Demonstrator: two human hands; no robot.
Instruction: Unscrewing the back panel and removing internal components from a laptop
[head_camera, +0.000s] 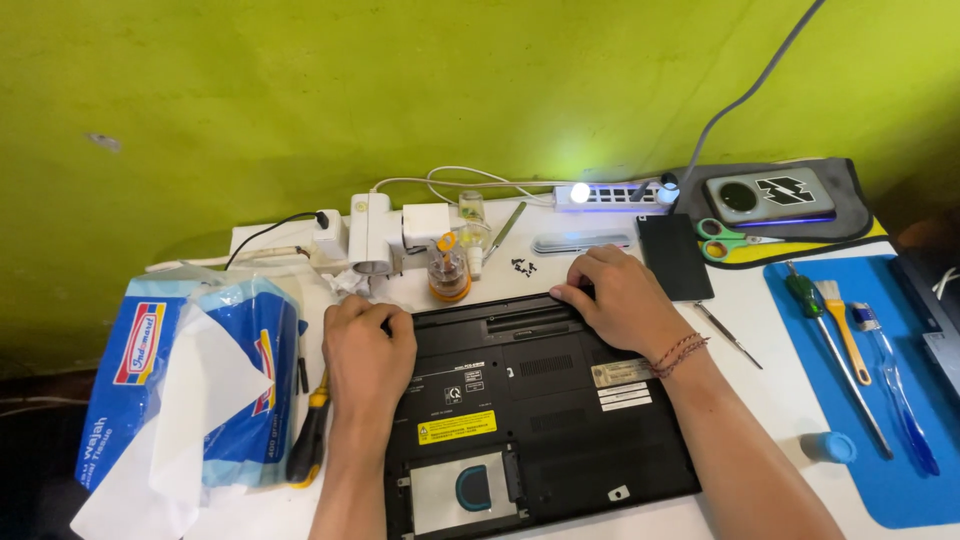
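A matte black laptop (540, 410) lies upside down mid-worktop (770, 390), its flat plastic base ribbed with vent slits and open at a near bay showing a silvery drive. The left hand (368, 345) lies palm-down on the far left corner, fingers curled together over the edge, gripping nothing loose. The right hand (622, 298) presses on the far right edge, fingers bent and close together; tiny dark screws (522, 266) lie just beyond.

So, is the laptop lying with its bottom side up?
Yes, the laptop lies bottom up: vents, stickers and an open drive bay face the camera, with both hands at its far edge.
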